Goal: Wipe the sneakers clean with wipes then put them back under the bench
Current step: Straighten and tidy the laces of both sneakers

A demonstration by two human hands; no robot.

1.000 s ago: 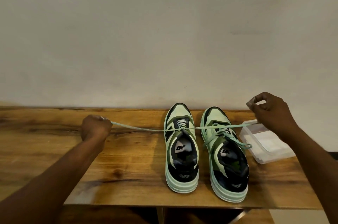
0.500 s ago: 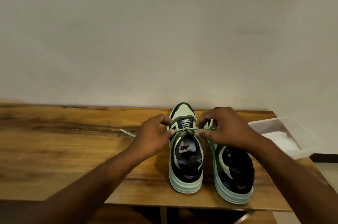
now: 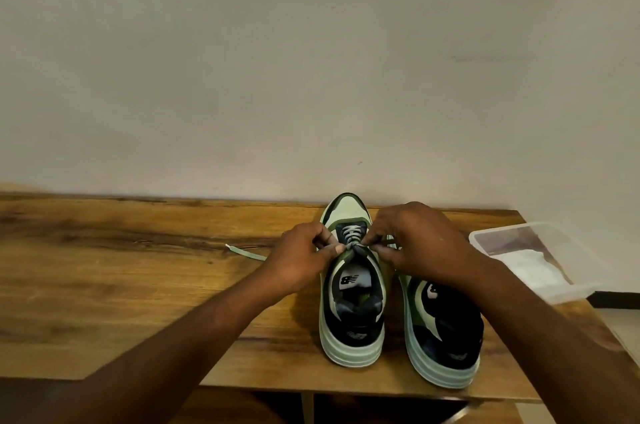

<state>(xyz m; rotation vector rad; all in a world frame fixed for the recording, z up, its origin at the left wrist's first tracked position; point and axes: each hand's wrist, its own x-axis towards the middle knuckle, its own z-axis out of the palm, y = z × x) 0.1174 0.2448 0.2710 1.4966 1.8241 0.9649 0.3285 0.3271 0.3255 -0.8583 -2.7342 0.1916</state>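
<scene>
Two mint-green and dark sneakers stand side by side on the wooden bench (image 3: 121, 285), heels toward me. My left hand (image 3: 298, 264) and my right hand (image 3: 415, 247) meet over the tongue of the left sneaker (image 3: 351, 313), each pinching its pale green lace (image 3: 349, 246) at the knot. One loose lace end (image 3: 242, 253) trails left across the wood. The right sneaker (image 3: 443, 337) is partly hidden by my right forearm. A clear plastic box (image 3: 571, 288) holding white wipes (image 3: 523, 264) sits at the bench's right end.
A plain grey wall rises straight behind the bench. The bench's right edge lies just past the plastic box, with floor visible beyond. Its front edge runs below the sneakers' heels, with dark space and a leg underneath.
A second ago my hands were spread wide, pulling the lace taut. They have come together over the left sneaker and now pinch the lace at its knot.
</scene>
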